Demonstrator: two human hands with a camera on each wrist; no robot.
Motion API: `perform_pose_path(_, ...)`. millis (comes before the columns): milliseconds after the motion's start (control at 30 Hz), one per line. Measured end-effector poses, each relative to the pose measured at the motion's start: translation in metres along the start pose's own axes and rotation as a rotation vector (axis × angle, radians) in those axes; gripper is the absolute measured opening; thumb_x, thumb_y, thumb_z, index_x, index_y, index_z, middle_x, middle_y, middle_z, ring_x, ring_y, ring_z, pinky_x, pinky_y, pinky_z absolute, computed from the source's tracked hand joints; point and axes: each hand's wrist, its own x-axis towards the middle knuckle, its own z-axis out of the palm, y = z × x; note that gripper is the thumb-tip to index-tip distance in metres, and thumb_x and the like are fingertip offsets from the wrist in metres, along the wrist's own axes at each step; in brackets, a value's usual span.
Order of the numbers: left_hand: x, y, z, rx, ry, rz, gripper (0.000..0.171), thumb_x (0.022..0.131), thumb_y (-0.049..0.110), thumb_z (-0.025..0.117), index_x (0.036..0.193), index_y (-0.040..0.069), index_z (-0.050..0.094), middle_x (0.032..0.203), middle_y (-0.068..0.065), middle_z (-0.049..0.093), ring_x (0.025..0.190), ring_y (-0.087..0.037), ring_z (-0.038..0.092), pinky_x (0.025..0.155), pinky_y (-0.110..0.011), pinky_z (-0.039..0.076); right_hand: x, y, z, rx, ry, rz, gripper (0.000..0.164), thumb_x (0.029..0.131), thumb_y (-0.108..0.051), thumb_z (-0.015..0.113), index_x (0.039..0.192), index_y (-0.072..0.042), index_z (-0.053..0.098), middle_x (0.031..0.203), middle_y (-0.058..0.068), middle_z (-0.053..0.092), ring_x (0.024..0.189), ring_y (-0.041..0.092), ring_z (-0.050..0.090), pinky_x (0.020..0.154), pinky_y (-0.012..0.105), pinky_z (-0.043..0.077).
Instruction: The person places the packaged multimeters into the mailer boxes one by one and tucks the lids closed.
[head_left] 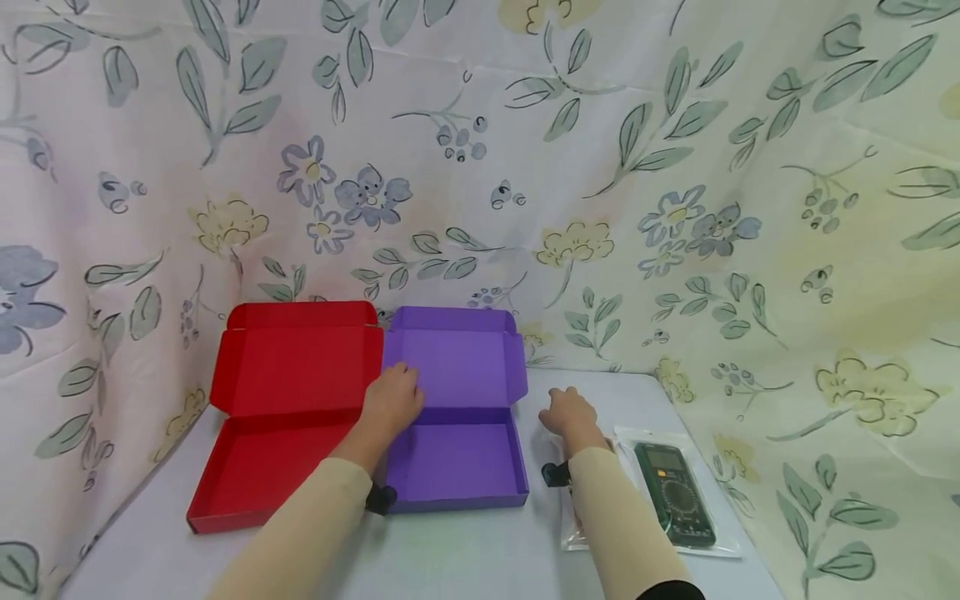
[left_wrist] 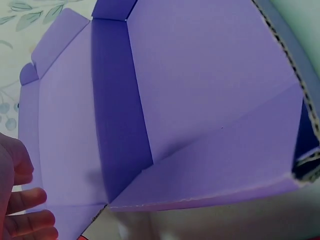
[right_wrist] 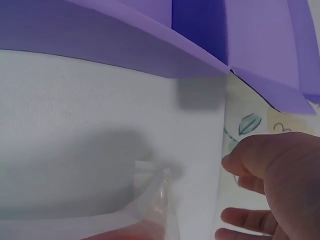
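Observation:
An open purple cardboard box (head_left: 456,460) stands mid-table, its lid (head_left: 459,367) raised at the back. My left hand (head_left: 393,400) hovers by the lid's left side flap, fingers loosely bent and holding nothing; in the left wrist view its fingertips overlap the lid's edge. To the right of the purple box is my right hand (head_left: 572,414), held above the table with relaxed, bare fingers. Below that hand and forearm lies a clear plastic bag (head_left: 572,529), mostly hidden by the sleeve; something red (right_wrist: 131,233) shows inside it in the right wrist view.
An open red cardboard box (head_left: 300,358) stands left of the purple one, close beside it. A dark green multimeter (head_left: 675,496) in a clear bag lies at the table's right side. Floral fabric (head_left: 465,167) hangs right behind the white table (head_left: 465,558).

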Motion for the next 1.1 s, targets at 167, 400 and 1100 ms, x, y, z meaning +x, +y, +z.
perform_pose_path(167,-0.003,0.0,0.0,-0.02,0.012,-0.017,0.021,0.09,0.013,0.062,0.104,0.0,0.07,0.099,-0.017,0.064,0.093,-0.038,0.067,0.076,-0.051,0.056,-0.001,0.004,0.004,0.02,-0.003,0.039,0.059,0.089,-0.025,0.064,0.142,-0.001,0.056,0.131,0.03,0.053,0.116,0.048,0.057,0.092,0.061,0.049)
perform_pose_path(400,-0.012,-0.001,-0.002,-0.043,-0.004,-0.041,0.013,0.09,0.012,0.061,0.094,0.002,0.069,0.087,-0.014,0.059,0.08,-0.035,0.065,0.069,-0.05,0.055,-0.003,0.01,0.012,0.043,0.004,0.064,0.059,0.088,-0.025,0.065,0.141,-0.001,0.057,0.129,0.03,0.052,0.114,0.047,0.056,0.09,0.062,0.049)
perform_pose_path(1100,-0.034,-0.008,-0.001,-0.119,-0.116,-0.195,0.011,0.082,0.004,0.062,0.086,-0.003,0.069,0.089,-0.02,0.068,0.081,-0.039,0.067,0.069,-0.05,0.054,-0.011,0.013,0.026,0.097,-0.024,0.122,0.064,0.084,-0.027,0.076,0.136,0.007,0.057,0.121,0.033,0.053,0.109,0.049,0.056,0.091,0.065,0.047)
